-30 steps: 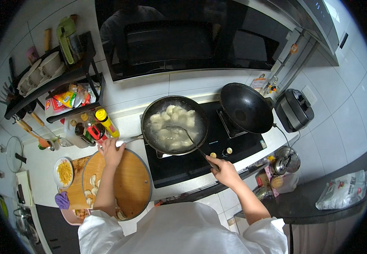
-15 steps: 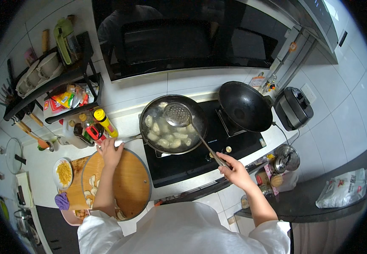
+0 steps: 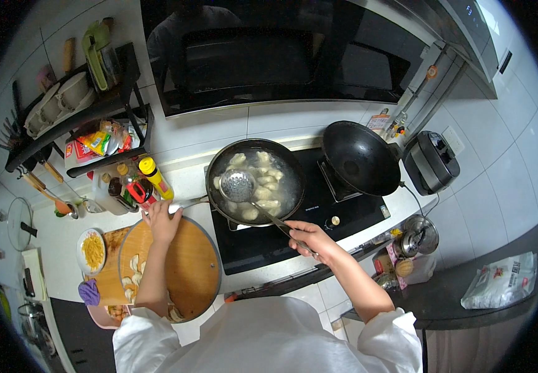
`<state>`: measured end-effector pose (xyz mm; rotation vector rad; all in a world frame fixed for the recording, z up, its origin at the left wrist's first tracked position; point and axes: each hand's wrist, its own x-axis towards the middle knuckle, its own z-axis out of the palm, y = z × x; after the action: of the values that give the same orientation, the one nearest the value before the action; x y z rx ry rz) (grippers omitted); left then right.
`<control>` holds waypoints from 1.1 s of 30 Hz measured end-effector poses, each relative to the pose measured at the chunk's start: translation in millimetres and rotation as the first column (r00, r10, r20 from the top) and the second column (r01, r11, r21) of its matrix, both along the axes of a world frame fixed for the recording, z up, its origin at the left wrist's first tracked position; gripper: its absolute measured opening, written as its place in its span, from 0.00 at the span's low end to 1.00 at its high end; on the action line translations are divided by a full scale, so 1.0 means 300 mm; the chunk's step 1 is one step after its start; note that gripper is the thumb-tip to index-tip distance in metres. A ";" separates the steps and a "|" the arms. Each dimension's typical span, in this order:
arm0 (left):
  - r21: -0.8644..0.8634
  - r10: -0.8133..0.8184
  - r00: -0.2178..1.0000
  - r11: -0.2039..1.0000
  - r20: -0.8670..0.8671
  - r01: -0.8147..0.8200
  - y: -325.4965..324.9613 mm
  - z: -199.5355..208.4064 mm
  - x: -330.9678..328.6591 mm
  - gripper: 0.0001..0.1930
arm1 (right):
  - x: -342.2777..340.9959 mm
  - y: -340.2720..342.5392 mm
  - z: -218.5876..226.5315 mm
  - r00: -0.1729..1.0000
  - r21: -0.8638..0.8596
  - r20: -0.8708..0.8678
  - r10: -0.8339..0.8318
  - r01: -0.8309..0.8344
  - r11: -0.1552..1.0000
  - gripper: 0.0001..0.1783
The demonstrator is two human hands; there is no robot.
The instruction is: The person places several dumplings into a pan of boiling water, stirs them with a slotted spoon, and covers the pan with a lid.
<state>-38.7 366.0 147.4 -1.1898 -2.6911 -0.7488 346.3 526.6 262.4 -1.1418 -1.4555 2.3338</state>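
Dumplings [image 3: 269, 186] lie in cloudy water in a deep black frying pan [image 3: 298, 163] on the cooktop. My right hand [image 3: 311, 239] is closed round the handle of a metal skimmer [image 3: 239, 185]. The skimmer's perforated bowl sits among the dumplings in the left part of the pan. My left hand [image 3: 162, 224] wraps the end of the pan's handle [image 3: 189, 202]; its fingertips are partly hidden. Below my left forearm is a round wooden board [image 3: 196, 267] with several uncooked dumplings [image 3: 134, 273] on it.
An empty black wok [image 3: 361, 158] stands on the right burner of the black cooktop [image 3: 244, 252]. Sauce bottles [image 3: 155, 178] crowd behind my left hand. A plate of yellow shreds [image 3: 93, 250] and a purple cloth [image 3: 89, 292] lie left. An electric cooker [image 3: 432, 163] stands far right.
My right hand and the skimmer have moved left and toward me, sweeping the bowl nearer the pan's left side. The dumplings have shifted rightward and spread. My left hand stays at the handle.
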 end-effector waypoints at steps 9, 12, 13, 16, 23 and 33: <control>0.006 -0.009 1.000 1.000 0.009 0.008 0.009 0.009 0.004 0.24 | -0.082 0.121 -0.072 0.983 -0.057 -0.027 -0.181 0.180 0.982 0.27; -0.004 0.001 1.000 1.000 0.002 -0.001 0.010 0.007 0.004 0.24 | -0.039 0.125 -0.072 0.976 -0.037 0.001 -0.219 0.219 0.975 0.25; -0.008 0.006 1.000 1.000 0.000 -0.006 0.010 0.007 0.005 0.24 | -0.019 0.119 -0.063 0.978 -0.028 0.007 -0.207 0.207 0.978 0.25; -0.002 0.007 1.000 1.000 0.003 -0.007 0.009 -0.001 0.001 0.24 | 0.032 0.076 -0.022 0.983 0.028 0.036 -0.178 0.177 0.984 0.23; 0.008 -0.001 1.000 1.000 -0.002 0.001 0.010 0.001 0.002 0.23 | 0.095 -0.029 0.017 0.984 0.286 0.117 -0.131 0.093 0.954 0.27; -0.017 0.000 1.000 1.000 0.019 0.001 0.011 0.019 0.008 0.23 | 0.141 -0.104 0.084 0.915 0.808 0.289 -0.281 -0.075 0.585 0.28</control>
<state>-36.4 369.4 153.2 -1.1932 -2.7178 -0.7428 388.6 495.4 287.5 -1.3395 -2.1574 1.0596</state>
